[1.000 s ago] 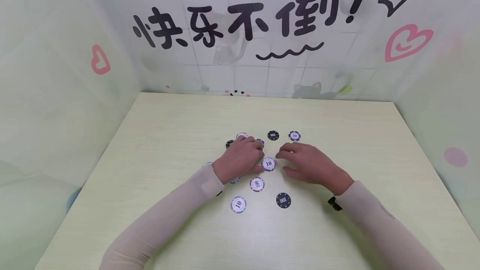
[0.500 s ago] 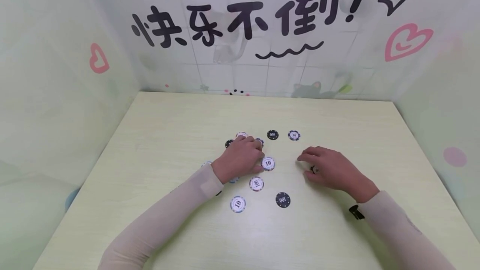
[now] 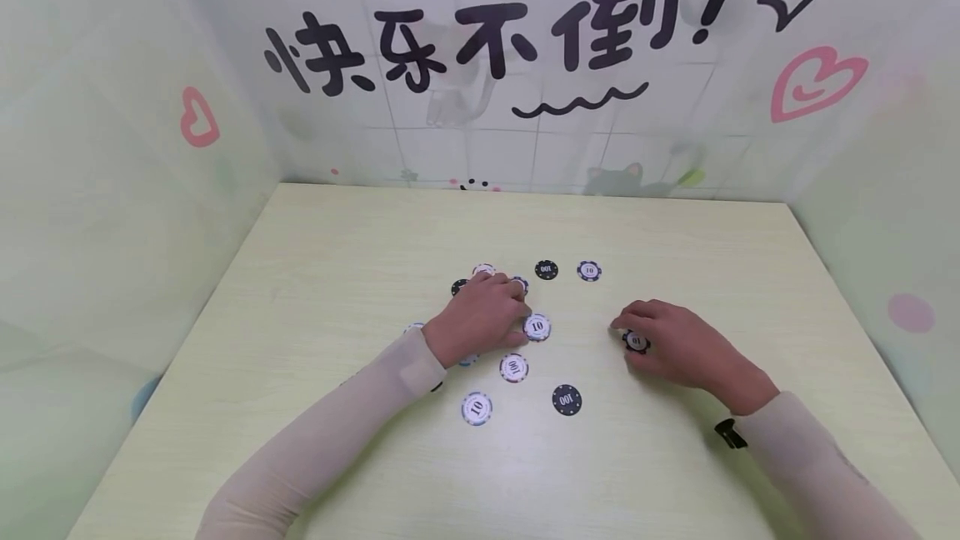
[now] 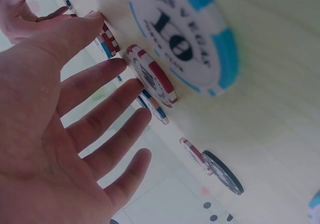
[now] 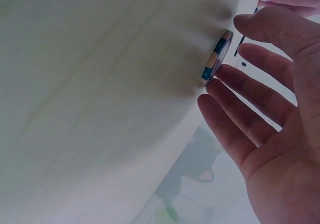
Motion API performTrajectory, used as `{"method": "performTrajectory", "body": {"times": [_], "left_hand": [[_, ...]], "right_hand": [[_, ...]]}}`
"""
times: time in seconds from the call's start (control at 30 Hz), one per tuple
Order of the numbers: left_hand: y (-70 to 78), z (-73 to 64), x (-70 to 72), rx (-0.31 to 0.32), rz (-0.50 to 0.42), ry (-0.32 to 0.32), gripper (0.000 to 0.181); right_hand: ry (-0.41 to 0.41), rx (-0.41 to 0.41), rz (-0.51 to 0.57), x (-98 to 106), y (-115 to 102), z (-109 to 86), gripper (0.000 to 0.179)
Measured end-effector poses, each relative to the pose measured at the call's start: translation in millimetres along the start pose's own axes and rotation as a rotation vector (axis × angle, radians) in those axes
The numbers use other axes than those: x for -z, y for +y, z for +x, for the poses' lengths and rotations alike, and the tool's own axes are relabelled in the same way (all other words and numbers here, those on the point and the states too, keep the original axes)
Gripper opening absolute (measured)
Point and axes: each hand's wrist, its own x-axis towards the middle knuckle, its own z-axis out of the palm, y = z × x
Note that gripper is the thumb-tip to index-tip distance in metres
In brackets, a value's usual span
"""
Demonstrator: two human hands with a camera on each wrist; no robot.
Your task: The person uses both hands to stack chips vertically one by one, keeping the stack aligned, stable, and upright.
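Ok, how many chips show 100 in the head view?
3: a far black chip, a near black chip, and a white-faced chip close to the left hand. That hand and its sleeve may hide more.

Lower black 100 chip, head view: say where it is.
In the head view, the lower black 100 chip lies right of centre, below and left of the right hand, with the white 100 chip to its upper left.
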Motion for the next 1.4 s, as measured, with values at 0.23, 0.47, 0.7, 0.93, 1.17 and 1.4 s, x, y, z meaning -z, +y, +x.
{"method": "performTrajectory", "body": {"times": [0.23,0.47,0.7,0.93,1.17,1.4], "left_hand": [[-0.1,-0.8,0.8,0.001,-0.012,-0.003,0.030],[-1.3,-1.0,0.3,-0.005,-0.009,-0.007,0.031],[-1.8,-0.6,0.1,-0.003,-0.022,-0.008,0.033],[-1.2,-0.2,0.4,0.001,-0.029,-0.014,0.033],[-1.0,0.2,0.2,-0.021,-0.059,-0.009,0.032],[-0.1,0.6,-0.6,-0.031,-0.105,-0.009,0.026]], "right_hand": [[0.019,0.016,0.027,-0.3,3.0,-4.8,0.033],[0.012,0.016,0.037,2.1,3.5,-5.9,0.033],[0.020,0.035,0.026,0.8,2.8,-4.0,0.033],[0.048,0.055,-0.002,-2.1,3.9,-1.0,0.034],[0.040,0.058,-0.007,-4.8,3.7,2.5,0.036],[0.063,0.091,0.016,-10.4,4.8,6.4,0.036]]}}
